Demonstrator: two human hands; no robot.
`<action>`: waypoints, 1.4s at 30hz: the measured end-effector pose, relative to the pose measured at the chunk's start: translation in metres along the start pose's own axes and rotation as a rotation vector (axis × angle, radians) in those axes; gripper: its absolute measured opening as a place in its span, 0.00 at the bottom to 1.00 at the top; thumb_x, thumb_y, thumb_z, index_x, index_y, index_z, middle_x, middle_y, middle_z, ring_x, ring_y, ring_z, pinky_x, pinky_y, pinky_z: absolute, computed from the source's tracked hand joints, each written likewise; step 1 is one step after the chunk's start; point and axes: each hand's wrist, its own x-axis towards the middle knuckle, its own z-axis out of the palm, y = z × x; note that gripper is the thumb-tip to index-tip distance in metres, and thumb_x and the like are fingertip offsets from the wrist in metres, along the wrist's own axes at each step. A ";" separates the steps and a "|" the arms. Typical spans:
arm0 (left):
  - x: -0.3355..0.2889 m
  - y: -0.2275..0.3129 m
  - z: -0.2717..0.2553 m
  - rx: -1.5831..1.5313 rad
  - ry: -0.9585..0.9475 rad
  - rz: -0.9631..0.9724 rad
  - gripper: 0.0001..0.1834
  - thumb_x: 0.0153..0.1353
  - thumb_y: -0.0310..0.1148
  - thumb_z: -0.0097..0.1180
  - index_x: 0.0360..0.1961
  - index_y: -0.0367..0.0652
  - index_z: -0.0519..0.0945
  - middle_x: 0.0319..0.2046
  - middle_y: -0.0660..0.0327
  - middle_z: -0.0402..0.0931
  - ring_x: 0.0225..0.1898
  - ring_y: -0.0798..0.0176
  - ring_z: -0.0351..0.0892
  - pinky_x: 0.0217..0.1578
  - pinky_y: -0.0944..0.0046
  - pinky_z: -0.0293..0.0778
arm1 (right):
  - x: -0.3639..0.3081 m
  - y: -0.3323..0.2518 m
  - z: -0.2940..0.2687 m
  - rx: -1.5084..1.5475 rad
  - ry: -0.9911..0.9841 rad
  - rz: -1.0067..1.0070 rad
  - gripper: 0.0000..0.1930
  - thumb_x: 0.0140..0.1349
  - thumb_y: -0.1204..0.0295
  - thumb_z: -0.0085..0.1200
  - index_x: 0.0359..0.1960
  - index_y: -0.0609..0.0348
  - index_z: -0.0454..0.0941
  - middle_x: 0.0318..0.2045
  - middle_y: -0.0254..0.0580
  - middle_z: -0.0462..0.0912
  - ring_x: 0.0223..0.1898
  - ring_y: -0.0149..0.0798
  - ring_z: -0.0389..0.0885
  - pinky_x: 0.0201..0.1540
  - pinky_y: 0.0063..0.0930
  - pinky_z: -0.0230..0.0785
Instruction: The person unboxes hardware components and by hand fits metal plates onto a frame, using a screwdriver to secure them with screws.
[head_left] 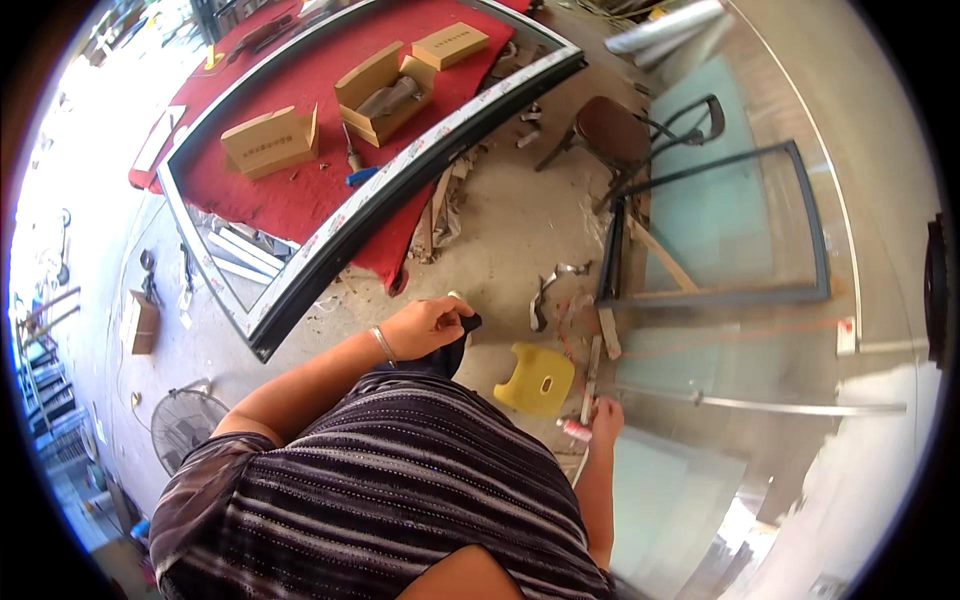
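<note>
While curled, left fingers (450, 318) near trousers (447, 357)

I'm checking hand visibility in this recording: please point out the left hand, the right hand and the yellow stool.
Left hand (425, 328): head view, on the back of the hand.
Right hand (606, 418): head view, middle of the hand.
Yellow stool (527, 380): head view, seat, left of its slot.

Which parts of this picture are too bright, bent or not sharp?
In the head view, the far left washes out to white; the same view's fisheye lens bends the frame over the red cloth, with dark corners; there too, the right hand looks slightly soft.
</note>
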 end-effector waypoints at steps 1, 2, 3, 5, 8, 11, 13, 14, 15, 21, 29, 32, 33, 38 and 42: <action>0.015 -0.005 -0.004 0.005 0.050 -0.011 0.15 0.61 0.28 0.55 0.49 0.38 0.75 0.31 0.60 0.77 0.33 0.65 0.78 0.37 0.66 0.74 | 0.030 -0.026 0.022 -0.030 -0.085 -0.074 0.09 0.65 0.68 0.51 0.40 0.63 0.76 0.23 0.37 0.76 0.20 0.29 0.73 0.20 0.23 0.66; 0.033 -0.007 -0.010 0.010 0.093 -0.013 0.15 0.61 0.29 0.55 0.49 0.38 0.75 0.30 0.61 0.78 0.33 0.66 0.78 0.37 0.66 0.74 | 0.056 -0.040 0.047 0.011 -0.125 -0.140 0.09 0.66 0.69 0.51 0.41 0.62 0.75 0.24 0.36 0.76 0.21 0.29 0.73 0.22 0.22 0.67; 0.056 -0.009 -0.017 -0.018 0.103 -0.034 0.15 0.61 0.28 0.55 0.49 0.38 0.75 0.30 0.61 0.78 0.32 0.66 0.77 0.37 0.65 0.74 | 0.083 -0.054 0.077 0.054 -0.168 -0.209 0.09 0.66 0.69 0.51 0.42 0.61 0.75 0.25 0.35 0.77 0.22 0.28 0.74 0.23 0.22 0.68; 0.093 -0.012 -0.033 -0.018 0.170 -0.033 0.15 0.61 0.28 0.55 0.49 0.37 0.75 0.30 0.60 0.78 0.32 0.66 0.78 0.36 0.65 0.74 | 0.106 -0.106 0.132 0.038 -0.390 -0.165 0.10 0.67 0.71 0.48 0.44 0.62 0.77 0.28 0.39 0.82 0.26 0.28 0.78 0.30 0.23 0.71; 0.142 0.005 -0.061 0.008 0.261 -0.013 0.15 0.60 0.27 0.55 0.48 0.36 0.75 0.29 0.59 0.78 0.31 0.64 0.78 0.36 0.65 0.74 | 0.105 -0.206 0.184 -0.080 -0.604 -0.264 0.10 0.66 0.71 0.48 0.45 0.62 0.77 0.29 0.40 0.82 0.27 0.28 0.79 0.32 0.23 0.71; 0.193 0.013 -0.097 0.002 0.299 0.000 0.13 0.60 0.27 0.55 0.46 0.36 0.76 0.30 0.56 0.78 0.34 0.61 0.79 0.38 0.63 0.75 | 0.141 -0.264 0.222 -0.269 -0.725 -0.465 0.10 0.67 0.72 0.49 0.45 0.63 0.77 0.28 0.38 0.81 0.27 0.27 0.78 0.33 0.22 0.71; 0.218 0.016 -0.116 0.033 0.361 0.034 0.13 0.59 0.28 0.55 0.45 0.36 0.77 0.30 0.55 0.78 0.34 0.57 0.80 0.38 0.62 0.75 | 0.173 -0.296 0.236 -0.252 -0.750 -0.480 0.10 0.66 0.72 0.49 0.45 0.63 0.77 0.28 0.37 0.81 0.27 0.27 0.78 0.33 0.22 0.71; 0.228 0.017 -0.123 0.072 0.402 0.083 0.12 0.58 0.28 0.54 0.44 0.36 0.77 0.31 0.53 0.78 0.34 0.53 0.80 0.37 0.60 0.75 | 0.185 -0.317 0.243 -0.225 -0.750 -0.492 0.10 0.66 0.72 0.49 0.44 0.64 0.77 0.28 0.37 0.81 0.27 0.27 0.78 0.33 0.21 0.71; 0.234 0.016 -0.131 0.098 0.401 0.051 0.13 0.60 0.27 0.55 0.46 0.36 0.76 0.33 0.54 0.78 0.36 0.58 0.80 0.39 0.61 0.76 | 0.196 -0.338 0.251 -0.216 -0.768 -0.465 0.09 0.66 0.73 0.49 0.44 0.63 0.77 0.27 0.36 0.80 0.27 0.26 0.77 0.32 0.22 0.70; 0.253 0.007 -0.169 0.065 0.621 -0.137 0.12 0.59 0.24 0.56 0.45 0.37 0.77 0.35 0.55 0.78 0.36 0.60 0.80 0.39 0.64 0.77 | 0.270 -0.438 0.332 -0.232 -0.879 -0.657 0.09 0.66 0.73 0.49 0.44 0.64 0.77 0.28 0.38 0.81 0.27 0.28 0.77 0.34 0.23 0.71; 0.330 -0.004 -0.227 0.323 0.878 -0.257 0.11 0.59 0.28 0.55 0.43 0.38 0.77 0.38 0.53 0.76 0.41 0.50 0.76 0.45 0.57 0.73 | 0.365 -0.544 0.508 -0.255 -1.136 -0.905 0.11 0.61 0.74 0.54 0.45 0.63 0.77 0.40 0.44 0.81 0.33 0.35 0.79 0.40 0.29 0.73; 0.389 -0.001 -0.245 0.302 0.817 -0.355 0.12 0.58 0.31 0.55 0.43 0.41 0.76 0.40 0.52 0.76 0.47 0.46 0.72 0.51 0.51 0.68 | 0.401 -0.563 0.567 -0.273 -1.189 -0.951 0.15 0.60 0.74 0.55 0.49 0.62 0.74 0.43 0.45 0.80 0.33 0.35 0.79 0.40 0.28 0.73; 0.407 -0.003 -0.249 0.366 0.800 -0.355 0.12 0.58 0.31 0.55 0.43 0.41 0.76 0.41 0.53 0.75 0.48 0.46 0.71 0.52 0.51 0.68 | 0.406 -0.575 0.586 -0.296 -1.218 -0.963 0.17 0.59 0.73 0.55 0.50 0.61 0.73 0.45 0.46 0.79 0.36 0.37 0.78 0.43 0.30 0.73; 0.476 -0.018 -0.253 0.409 0.736 -0.362 0.13 0.54 0.30 0.57 0.42 0.44 0.77 0.38 0.57 0.76 0.45 0.50 0.73 0.49 0.54 0.70 | 0.419 -0.610 0.675 -0.466 -1.283 -1.452 0.37 0.52 0.64 0.64 0.64 0.56 0.61 0.65 0.51 0.62 0.65 0.53 0.58 0.68 0.45 0.52; 0.483 -0.020 -0.249 0.369 0.757 -0.394 0.12 0.55 0.31 0.56 0.42 0.44 0.77 0.37 0.57 0.75 0.45 0.51 0.73 0.48 0.54 0.71 | 0.413 -0.606 0.707 -0.681 -1.373 -1.552 0.46 0.45 0.55 0.70 0.65 0.56 0.61 0.65 0.47 0.60 0.65 0.53 0.56 0.67 0.44 0.53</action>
